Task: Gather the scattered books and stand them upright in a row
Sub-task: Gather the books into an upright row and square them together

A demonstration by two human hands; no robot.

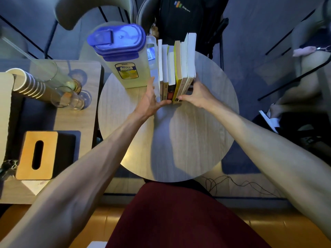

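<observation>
Hands (150, 100) (197, 94) flank upright books (176, 68) — spines facing wearer

Jug label: I read "Aqua" in white letters on the yellow label of the clear jug (125, 68) with the blue lid.
Backpack print: I make out "shop" beside a small coloured logo on the black backpack (182, 17); the smaller letters after it are blurred.
Book spines: print on the books (176, 68) is too small for me to read.

Head view, steeply down over round table (179, 140)
</observation>
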